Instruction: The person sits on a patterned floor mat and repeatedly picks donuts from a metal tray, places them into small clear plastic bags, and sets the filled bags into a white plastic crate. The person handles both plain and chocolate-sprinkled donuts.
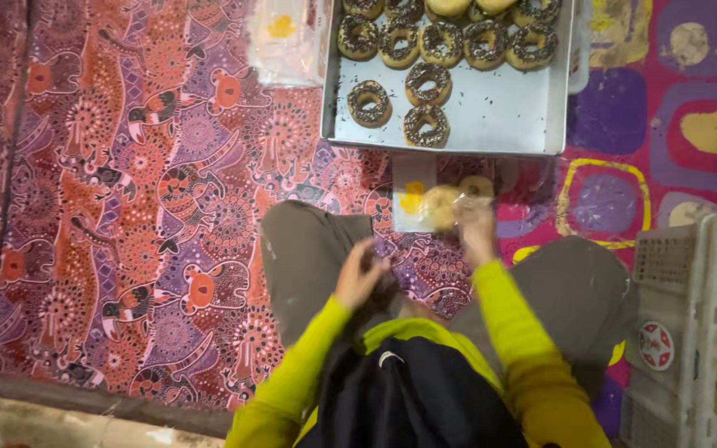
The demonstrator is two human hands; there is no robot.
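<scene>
I sit cross-legged on a patterned cloth. My right hand [476, 232] reaches forward and rests on a clear plastic bag [450, 199] holding pale doughnuts, lying just before the metal tray [499, 116]. The tray carries several chocolate-sprinkled doughnuts [427, 83]. My left hand [360, 274] hovers over my left knee, fingers curled and blurred; whether it holds anything I cannot tell.
A stack of clear plastic bags [282, 41] lies left of the tray. A white plastic crate [674, 332] with packed pale doughnuts stands at the right. A bare floor edge [60, 419] runs along the bottom left.
</scene>
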